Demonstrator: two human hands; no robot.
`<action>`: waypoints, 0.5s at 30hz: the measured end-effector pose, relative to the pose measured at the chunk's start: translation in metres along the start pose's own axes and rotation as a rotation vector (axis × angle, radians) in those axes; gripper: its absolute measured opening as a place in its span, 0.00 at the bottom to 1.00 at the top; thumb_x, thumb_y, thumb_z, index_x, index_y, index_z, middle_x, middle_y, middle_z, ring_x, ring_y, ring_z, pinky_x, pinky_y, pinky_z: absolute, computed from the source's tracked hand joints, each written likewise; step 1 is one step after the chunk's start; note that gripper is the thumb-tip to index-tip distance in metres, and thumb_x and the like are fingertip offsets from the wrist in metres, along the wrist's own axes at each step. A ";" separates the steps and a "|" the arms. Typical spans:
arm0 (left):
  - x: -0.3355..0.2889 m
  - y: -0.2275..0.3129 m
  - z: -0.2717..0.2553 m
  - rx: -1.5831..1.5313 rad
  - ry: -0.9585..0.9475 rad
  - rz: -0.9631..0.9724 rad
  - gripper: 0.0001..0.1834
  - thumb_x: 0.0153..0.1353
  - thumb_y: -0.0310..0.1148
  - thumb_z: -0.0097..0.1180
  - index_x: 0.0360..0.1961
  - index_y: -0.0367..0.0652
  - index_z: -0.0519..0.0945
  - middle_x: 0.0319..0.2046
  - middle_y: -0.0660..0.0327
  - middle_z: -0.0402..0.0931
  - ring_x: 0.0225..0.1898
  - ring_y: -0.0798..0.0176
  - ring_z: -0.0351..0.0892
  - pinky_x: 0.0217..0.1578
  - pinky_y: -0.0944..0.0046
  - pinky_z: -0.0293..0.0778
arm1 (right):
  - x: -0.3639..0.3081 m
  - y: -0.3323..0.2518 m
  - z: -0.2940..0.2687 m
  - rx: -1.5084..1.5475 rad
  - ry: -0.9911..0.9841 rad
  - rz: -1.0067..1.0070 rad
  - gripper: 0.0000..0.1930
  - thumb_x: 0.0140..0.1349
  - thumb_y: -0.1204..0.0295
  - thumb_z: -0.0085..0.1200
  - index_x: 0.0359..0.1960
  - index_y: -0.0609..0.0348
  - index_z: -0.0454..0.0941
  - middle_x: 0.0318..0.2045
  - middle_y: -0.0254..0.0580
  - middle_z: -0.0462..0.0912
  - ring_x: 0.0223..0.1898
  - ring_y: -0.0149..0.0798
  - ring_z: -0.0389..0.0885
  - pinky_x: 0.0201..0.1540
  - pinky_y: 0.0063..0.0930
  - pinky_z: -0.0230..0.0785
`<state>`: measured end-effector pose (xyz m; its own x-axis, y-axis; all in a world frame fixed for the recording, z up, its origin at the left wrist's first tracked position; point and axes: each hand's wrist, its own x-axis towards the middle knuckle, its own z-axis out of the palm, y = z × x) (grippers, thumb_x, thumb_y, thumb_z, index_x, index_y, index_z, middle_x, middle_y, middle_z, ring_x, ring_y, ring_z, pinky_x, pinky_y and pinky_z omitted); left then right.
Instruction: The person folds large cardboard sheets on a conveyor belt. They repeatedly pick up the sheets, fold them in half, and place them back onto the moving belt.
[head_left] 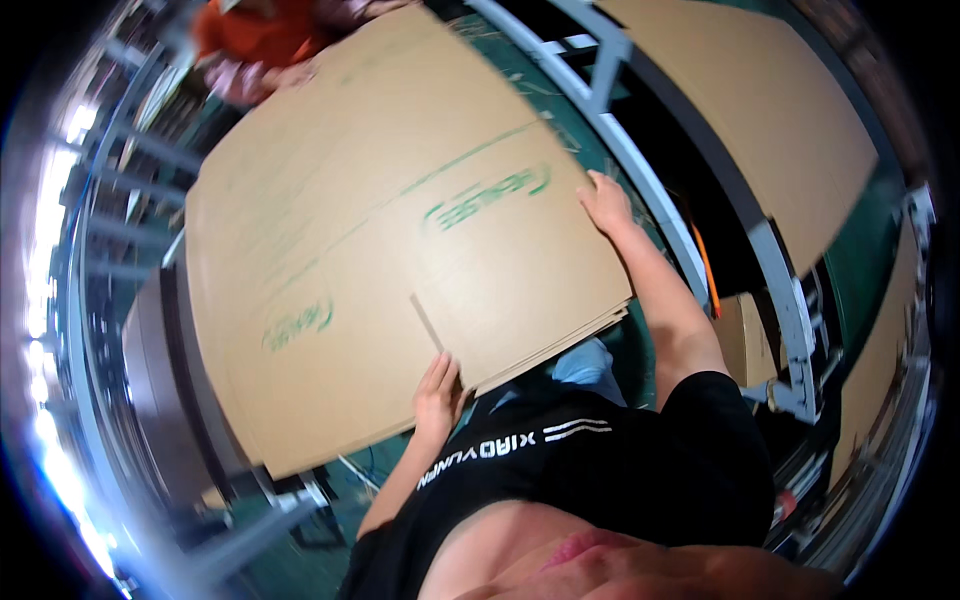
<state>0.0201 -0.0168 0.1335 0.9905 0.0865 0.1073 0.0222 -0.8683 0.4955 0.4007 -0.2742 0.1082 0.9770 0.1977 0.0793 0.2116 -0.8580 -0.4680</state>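
A stack of large brown cardboard sheets (520,265) with green print spreads out in front of me, its layered edges showing near my body. My left hand (436,396) is at the near edge beside a narrow slot, fingers on top and thumb down by the edge, gripping the cardboard. On the right side, my right hand (606,206) is closed over the sheet's edge, its thumb side partly hidden. Across the stack, another person's hand (290,76) rests at the far left edge.
A grey metal frame (645,165) runs along the right, with another large cardboard sheet (750,120) beyond it. A dark rounded panel (165,370) stands at the left. Below lies a green floor (575,130) with scraps, and a small cardboard box (740,340) sits at right.
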 end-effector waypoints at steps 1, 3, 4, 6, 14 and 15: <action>-0.005 -0.001 0.004 -0.015 0.010 -0.034 0.31 0.41 0.27 0.69 0.51 0.36 0.75 0.55 0.46 0.71 0.57 0.44 0.70 0.57 0.54 0.69 | 0.002 0.020 -0.016 0.047 0.056 -0.005 0.25 0.60 0.58 0.52 0.55 0.58 0.70 0.50 0.55 0.76 0.53 0.53 0.74 0.56 0.43 0.66; 0.000 0.001 0.005 -0.003 0.004 -0.022 0.32 0.40 0.26 0.70 0.51 0.37 0.76 0.55 0.47 0.72 0.57 0.45 0.72 0.57 0.55 0.69 | 0.005 0.078 -0.046 0.136 0.163 -0.013 0.23 0.58 0.60 0.55 0.53 0.58 0.73 0.50 0.54 0.77 0.53 0.53 0.74 0.57 0.41 0.65; 0.004 0.002 0.006 0.005 0.007 -0.015 0.32 0.39 0.26 0.71 0.51 0.37 0.76 0.55 0.48 0.72 0.57 0.46 0.71 0.58 0.56 0.68 | 0.010 0.121 -0.058 0.206 0.252 0.051 0.21 0.57 0.63 0.57 0.50 0.59 0.75 0.48 0.54 0.77 0.52 0.53 0.74 0.55 0.40 0.66; 0.003 0.005 0.003 0.031 -0.009 -0.036 0.33 0.38 0.26 0.73 0.50 0.38 0.77 0.54 0.49 0.73 0.59 0.47 0.70 0.59 0.56 0.67 | 0.023 0.201 -0.099 0.072 0.375 0.101 0.20 0.54 0.66 0.59 0.49 0.59 0.76 0.45 0.51 0.79 0.48 0.52 0.76 0.53 0.40 0.67; 0.028 0.060 0.020 0.137 -0.097 -0.582 0.33 0.41 0.20 0.61 0.55 0.34 0.73 0.59 0.43 0.67 0.62 0.41 0.65 0.61 0.54 0.64 | 0.092 0.485 -0.207 -0.547 0.291 0.325 0.25 0.50 0.79 0.53 0.54 0.56 0.71 0.51 0.52 0.73 0.59 0.52 0.66 0.60 0.46 0.57; 0.036 0.075 0.023 0.170 -0.102 -0.655 0.33 0.41 0.20 0.60 0.55 0.34 0.72 0.60 0.43 0.66 0.62 0.41 0.65 0.61 0.54 0.65 | 0.105 0.497 -0.217 -0.602 0.191 0.253 0.26 0.51 0.79 0.53 0.55 0.56 0.70 0.54 0.52 0.71 0.61 0.53 0.64 0.61 0.47 0.55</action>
<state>0.0603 -0.0902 0.1547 0.7731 0.5812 -0.2540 0.6341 -0.7179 0.2874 0.6136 -0.7825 0.0751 0.9737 -0.0835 0.2118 -0.1012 -0.9921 0.0744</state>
